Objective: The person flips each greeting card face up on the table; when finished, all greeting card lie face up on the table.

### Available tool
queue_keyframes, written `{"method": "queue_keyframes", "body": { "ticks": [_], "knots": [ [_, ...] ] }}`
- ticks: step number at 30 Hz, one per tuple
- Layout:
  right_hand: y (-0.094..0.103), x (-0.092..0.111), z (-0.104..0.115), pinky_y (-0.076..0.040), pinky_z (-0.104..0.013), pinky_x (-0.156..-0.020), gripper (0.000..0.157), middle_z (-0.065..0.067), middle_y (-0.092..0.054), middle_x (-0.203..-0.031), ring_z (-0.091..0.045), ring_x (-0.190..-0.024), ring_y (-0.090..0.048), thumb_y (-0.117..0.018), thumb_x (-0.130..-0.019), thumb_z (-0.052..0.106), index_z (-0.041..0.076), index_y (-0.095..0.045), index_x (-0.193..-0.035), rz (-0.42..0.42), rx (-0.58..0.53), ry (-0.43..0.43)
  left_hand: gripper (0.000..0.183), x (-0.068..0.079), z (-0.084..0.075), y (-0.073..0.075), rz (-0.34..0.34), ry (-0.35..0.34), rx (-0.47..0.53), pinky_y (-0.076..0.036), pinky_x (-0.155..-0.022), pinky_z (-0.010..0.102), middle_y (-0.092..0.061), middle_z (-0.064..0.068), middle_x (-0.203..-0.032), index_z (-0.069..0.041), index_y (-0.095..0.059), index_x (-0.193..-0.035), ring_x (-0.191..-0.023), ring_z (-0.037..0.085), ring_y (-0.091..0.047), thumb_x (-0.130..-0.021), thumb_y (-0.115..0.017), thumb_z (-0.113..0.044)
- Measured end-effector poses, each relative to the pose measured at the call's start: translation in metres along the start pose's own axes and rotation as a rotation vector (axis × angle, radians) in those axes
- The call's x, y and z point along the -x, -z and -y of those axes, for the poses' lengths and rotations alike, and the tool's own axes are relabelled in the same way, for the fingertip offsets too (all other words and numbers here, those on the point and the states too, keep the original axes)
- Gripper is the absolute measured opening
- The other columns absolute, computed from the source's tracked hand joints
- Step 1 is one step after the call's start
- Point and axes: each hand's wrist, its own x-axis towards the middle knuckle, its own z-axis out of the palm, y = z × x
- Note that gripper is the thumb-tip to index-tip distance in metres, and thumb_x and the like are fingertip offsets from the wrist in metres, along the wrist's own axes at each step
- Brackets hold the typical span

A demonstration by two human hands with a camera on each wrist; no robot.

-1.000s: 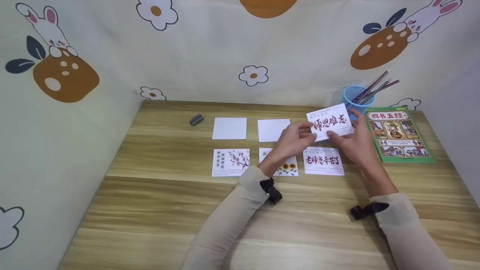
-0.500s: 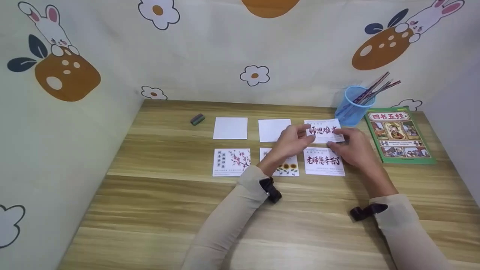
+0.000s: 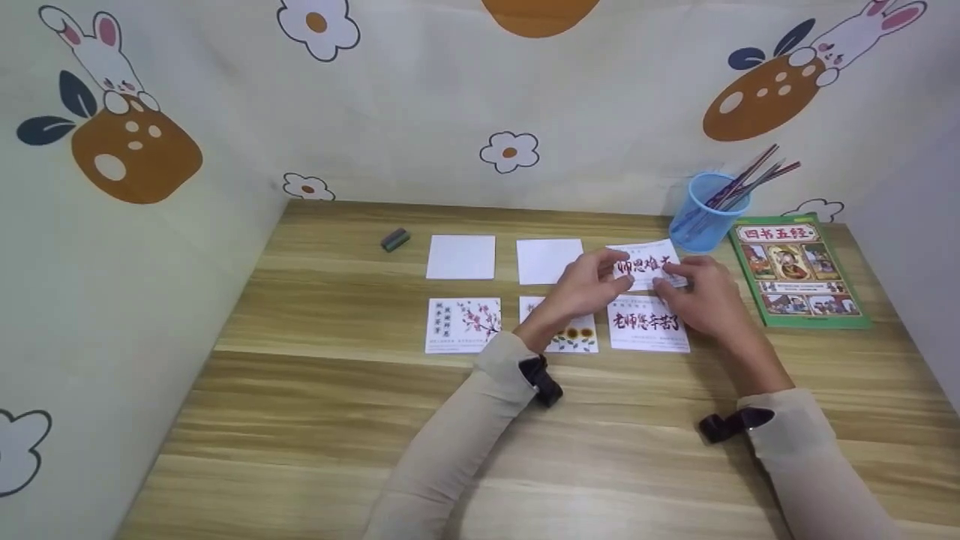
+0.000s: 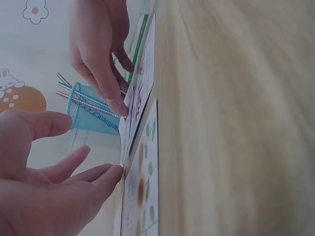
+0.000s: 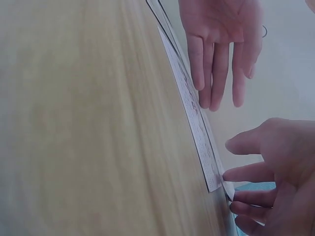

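Note:
A white card with red brush lettering (image 3: 642, 265) lies at the right end of the back row, slightly askew. My left hand (image 3: 589, 285) is at its left edge, fingers extended. In the left wrist view its fingertips meet the cards' edge, thumb apart. My right hand (image 3: 706, 296) rests fingertips on the card's right side. In the right wrist view that hand (image 5: 285, 172) has its thumb clear of the card. Directly in front lies another lettered card (image 3: 648, 324). A sunflower card (image 3: 576, 339) is partly hidden by my left arm.
Two blank white cards (image 3: 460, 256) lie further left in the back row, one partly behind my left hand. A blossom card (image 3: 459, 324) is in front. A dark eraser-like block (image 3: 395, 239), blue mesh pencil cup (image 3: 705, 214) and green book (image 3: 801, 271) stand around them.
The lettered card, earlier held up and tilted between both hands, came down onto the table. Since then it has turned a little and shifted slightly nearer. My right hand lowered with it.

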Motion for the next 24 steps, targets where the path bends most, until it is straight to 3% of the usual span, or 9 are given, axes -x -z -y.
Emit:
{"method": "queue_keyframes", "body": {
  "ticks": [7,13,20,24],
  "knots": [
    [-0.0003,0.0015,0.0017,-0.036,-0.070,-0.117,0.059,-0.035,-0.047,-0.150,-0.054,-0.138,-0.044,-0.071,-0.104,0.032,-0.007,-0.060,-0.147,0.013,0.007,0.005,0.052,-0.0011,0.0022,-0.0008,0.026,-0.009,-0.003,-0.041,-0.128,0.036,-0.057,0.009,-0.162,-0.011,-0.058,-0.154,-0.153,0.026,-0.053,-0.105,-0.070,-0.024],
    [-0.0007,0.0014,0.0029,-0.034,-0.072,-0.120,0.067,-0.041,-0.044,-0.150,-0.057,-0.140,-0.039,-0.071,-0.104,0.035,-0.011,-0.054,-0.150,0.061,0.013,0.020,0.053,-0.0019,0.0050,-0.0001,0.041,-0.035,-0.009,-0.040,-0.129,0.039,-0.056,0.009,-0.164,-0.012,-0.058,-0.154,-0.155,0.029,-0.050,-0.104,-0.071,-0.023],
    [-0.0011,0.0028,0.0036,-0.039,-0.069,-0.116,0.063,-0.040,-0.048,-0.148,-0.053,-0.135,-0.046,-0.071,-0.105,0.031,-0.012,-0.057,-0.148,0.053,-0.012,0.028,0.058,-0.0017,0.0085,0.0034,0.080,-0.071,0.032,-0.039,-0.130,0.047,-0.053,0.016,-0.165,-0.007,-0.054,-0.156,-0.155,0.036,-0.049,-0.102,-0.072,-0.021],
    [-0.0003,0.0012,0.0041,-0.043,-0.068,-0.113,0.062,-0.037,-0.049,-0.146,-0.050,-0.131,-0.048,-0.070,-0.105,0.032,-0.011,-0.058,-0.148,0.059,-0.025,0.018,0.058,-0.0035,0.0067,0.0074,0.080,-0.066,0.025,-0.038,-0.130,0.044,-0.052,0.014,-0.166,-0.009,-0.053,-0.157,-0.155,0.035,-0.049,-0.103,-0.071,-0.022]
  ]
}}
